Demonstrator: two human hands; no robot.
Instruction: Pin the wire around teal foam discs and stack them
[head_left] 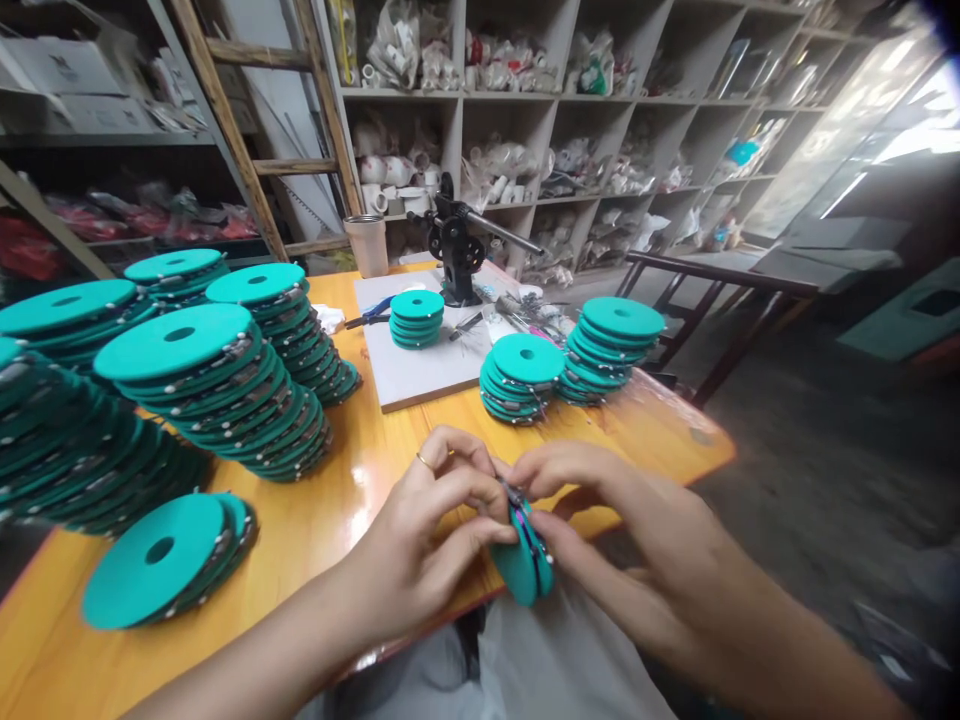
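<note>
Between my two hands, near the front edge of the table, is a teal foam line spool [523, 560] turned on edge, with dark line and a white pin head in its rim groove. My left hand [442, 520] pinches the spool's upper left side between thumb and fingers. On the other side, my right hand [611, 500] has thumb and fingers closed at the spool's rim. What exactly the fingertips press at the top is partly hidden. Beyond my hands stand short stacks of similar spools [525, 362], and a small stack [417, 305] sits on a pale board.
Tall leaning spool stacks [217, 400] crowd the left of the wooden table [367, 500]; a few spools [161, 560] lie in front. A black clamp-like tool [457, 240] and a plastic cup [367, 246] stand at the back. Shelves [499, 97] hold bagged parts. A wooden ladder [262, 110] leans left.
</note>
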